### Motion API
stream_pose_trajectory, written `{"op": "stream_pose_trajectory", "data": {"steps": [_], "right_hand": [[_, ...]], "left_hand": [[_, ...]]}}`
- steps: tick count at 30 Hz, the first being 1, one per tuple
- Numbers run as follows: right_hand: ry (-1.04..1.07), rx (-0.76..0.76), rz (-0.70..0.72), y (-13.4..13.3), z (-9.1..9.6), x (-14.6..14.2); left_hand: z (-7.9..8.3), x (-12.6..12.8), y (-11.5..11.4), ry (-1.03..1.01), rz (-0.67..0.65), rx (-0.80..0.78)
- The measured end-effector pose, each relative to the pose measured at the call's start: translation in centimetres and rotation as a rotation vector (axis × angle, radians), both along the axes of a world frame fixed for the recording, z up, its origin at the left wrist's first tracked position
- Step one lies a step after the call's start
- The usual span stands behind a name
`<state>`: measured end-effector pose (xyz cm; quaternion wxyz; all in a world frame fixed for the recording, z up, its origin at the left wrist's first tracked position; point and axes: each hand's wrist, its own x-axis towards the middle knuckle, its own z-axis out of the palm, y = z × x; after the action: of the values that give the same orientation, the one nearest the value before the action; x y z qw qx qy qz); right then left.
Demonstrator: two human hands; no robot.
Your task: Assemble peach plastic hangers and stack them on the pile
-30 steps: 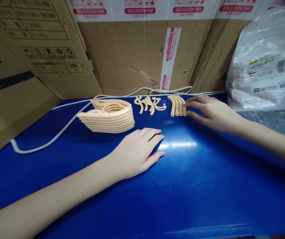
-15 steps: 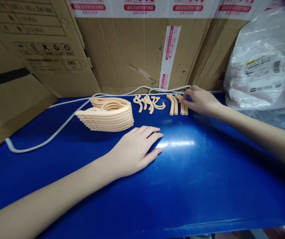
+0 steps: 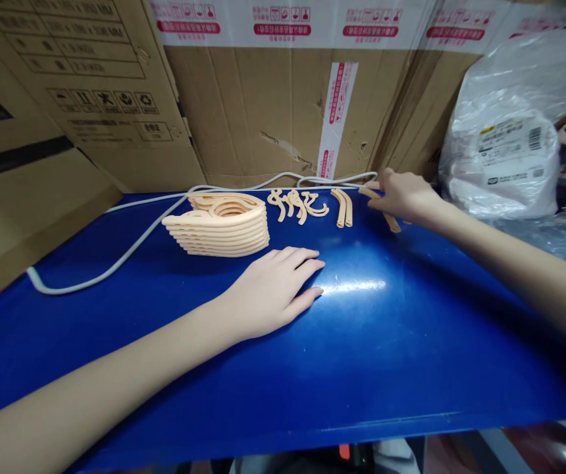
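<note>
On the blue tabletop [image 3: 342,368] my left hand [image 3: 273,289] lies palm down, fingers stretched out, holding nothing. My right hand [image 3: 406,194], at the back right, pinches curved beige plastic strips [image 3: 391,222]; their ends stick out to the left and below the fingers. How many it holds is partly hidden. To its left lies a pair of similar curved strips [image 3: 343,208], side by side. Several small beige hooks [image 3: 297,205] lie in a row further left. Beyond my left hand's fingers stands a neat stack of beige plastic frames [image 3: 218,230].
Cardboard boxes [image 3: 253,99] wall off the back and left side. A white cable [image 3: 115,270] runs along the rear edge and loops at the left. A clear plastic bag with a white labelled package [image 3: 505,158] sits at the back right.
My right hand has closed on the strips beside the remaining pair and shifted them slightly right, tilting them. My left hand stays in place. The view has moved slightly.
</note>
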<state>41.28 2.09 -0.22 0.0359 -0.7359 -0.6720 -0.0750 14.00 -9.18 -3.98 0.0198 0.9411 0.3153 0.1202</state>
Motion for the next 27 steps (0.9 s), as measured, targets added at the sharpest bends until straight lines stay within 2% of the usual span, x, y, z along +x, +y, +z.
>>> {"op": "stream_pose_trajectory", "data": {"steps": [4,9,10,13,15,18,22,27], "right_hand": [[0.082,0.087,0.127,-1.7,0.9,0.6],[0.306,0.038,0.348,-4.5,1.1,0.2],[0.386,-0.007,0.406,-5.2,0.9,-0.1],[0.831,-0.270,0.662,-7.6,0.1,-1.3],[0.919,-0.381,0.740,-9.2,-0.6,-2.1],[0.838,-0.434,0.834,-10.9,-1.4,-3.2],[0.669,-0.389,0.906,-11.9,-1.7,-4.2],[0.642,-0.373,0.920,-12.1,-1.7,-4.4]], "left_hand": [[-0.1,0.0,-0.1,0.005,-0.003,0.011],[-0.1,0.0,-0.4,-0.039,-0.013,0.012],[0.0,0.0,-0.5,-0.071,-0.009,0.018],[0.3,0.1,-0.7,-0.199,0.012,0.079],[0.6,0.1,-0.8,-0.258,0.018,0.133],[0.8,0.1,-0.8,-0.282,-0.002,0.180],[0.5,0.1,-0.6,-0.230,-0.018,0.214],[0.1,0.1,-0.2,-0.227,-0.005,0.101]]}}
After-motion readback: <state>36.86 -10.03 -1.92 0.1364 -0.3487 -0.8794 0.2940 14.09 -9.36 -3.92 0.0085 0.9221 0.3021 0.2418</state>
